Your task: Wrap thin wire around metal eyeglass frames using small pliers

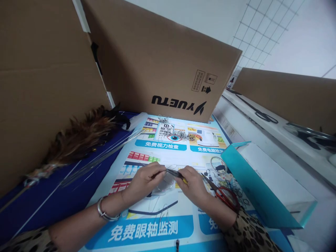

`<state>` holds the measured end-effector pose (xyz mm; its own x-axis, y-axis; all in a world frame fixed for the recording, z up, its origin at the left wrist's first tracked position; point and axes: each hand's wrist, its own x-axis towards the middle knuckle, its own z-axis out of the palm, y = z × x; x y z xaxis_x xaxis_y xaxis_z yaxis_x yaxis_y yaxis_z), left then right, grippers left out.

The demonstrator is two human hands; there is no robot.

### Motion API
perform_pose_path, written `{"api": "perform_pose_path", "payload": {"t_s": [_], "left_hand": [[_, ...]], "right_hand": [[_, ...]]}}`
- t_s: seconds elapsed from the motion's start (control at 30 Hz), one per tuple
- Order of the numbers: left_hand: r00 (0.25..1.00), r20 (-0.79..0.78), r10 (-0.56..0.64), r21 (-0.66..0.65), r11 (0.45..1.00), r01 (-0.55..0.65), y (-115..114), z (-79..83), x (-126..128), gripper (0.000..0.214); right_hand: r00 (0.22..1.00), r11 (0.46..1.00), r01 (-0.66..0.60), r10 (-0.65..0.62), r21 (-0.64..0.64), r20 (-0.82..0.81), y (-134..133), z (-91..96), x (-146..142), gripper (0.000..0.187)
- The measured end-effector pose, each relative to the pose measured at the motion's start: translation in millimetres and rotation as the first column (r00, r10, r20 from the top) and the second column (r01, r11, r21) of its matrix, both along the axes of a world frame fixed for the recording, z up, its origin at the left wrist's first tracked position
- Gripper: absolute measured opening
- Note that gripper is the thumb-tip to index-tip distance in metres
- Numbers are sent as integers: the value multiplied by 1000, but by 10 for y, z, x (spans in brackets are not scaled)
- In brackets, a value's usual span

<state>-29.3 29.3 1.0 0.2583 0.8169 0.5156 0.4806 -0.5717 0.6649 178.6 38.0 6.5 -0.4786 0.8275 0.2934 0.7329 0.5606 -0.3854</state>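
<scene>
Printed sheeting (189,203) covers the table. At frame centre, the right hand (193,183) grips pliers (173,173) beside the left hand's (147,176) closed pinch, contents unclear. Bent wire pieces (180,134), upper centre, look finished; straight wires (105,155), left, seem unworked.

Two hands (145,175) (193,185) — one pliers (175,173)

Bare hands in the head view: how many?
2: the left hand by the tip of the pliers, the right hand gripping their handles. Neither is hidden.
</scene>
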Motion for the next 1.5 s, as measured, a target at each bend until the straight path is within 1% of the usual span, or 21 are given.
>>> {"api": "perform_pose_path", "payload": {"t_s": [0.17,0.33,0.47,0.53,0.67,0.7,0.77,0.83,0.87,0.97,1.1,1.33,1.5], "left_hand": [[999,-24,-33,-23,999,33,2,31,-1,16],[999,-32,-21,-17,1000,20,9,23,6,16],[999,-15,-49,-76,996,48,17,55,1,17],[997,11,-79,-143,986,80,36,87,-10,17],[986,119,-114,-299,943,145,95,116,-52,18],[981,152,-116,-325,932,161,108,114,-62,18],[971,196,-138,-355,913,202,122,107,-79,18],[964,197,-179,-361,901,241,121,106,-86,20],[962,186,-201,-359,898,256,118,109,-88,20],[957,156,-245,-355,890,286,108,119,-89,21],[958,147,-244,-370,885,282,107,127,-93,21],[961,39,-272,-341,901,269,111,179,-88,21],[964,8,-266,-331,909,253,110,159,-86,20]], "right_hand": [[998,1000,8,-8,-7,60,-16,18,-11,11],[996,1000,19,-18,-14,84,-30,22,-22,12],[997,1000,8,-8,-5,74,3,19,-2,13],[999,1000,-18,17,14,48,35,11,33,14],[990,989,-122,127,84,-62,103,-17,117,15],[986,988,-119,130,103,-106,118,-25,132,14],[978,991,-62,83,115,-192,143,-38,146,14],[973,996,-13,34,92,-230,159,-45,146,13],[975,997,-15,32,76,-222,163,-45,143,13],[985,995,-88,93,36,-145,158,-34,135,14],[985,988,-152,153,20,-82,139,-21,132,16],[987,988,-152,153,23,-50,129,-51,117,17],[987,987,-158,159,24,-20,125,-61,110,16]]}}
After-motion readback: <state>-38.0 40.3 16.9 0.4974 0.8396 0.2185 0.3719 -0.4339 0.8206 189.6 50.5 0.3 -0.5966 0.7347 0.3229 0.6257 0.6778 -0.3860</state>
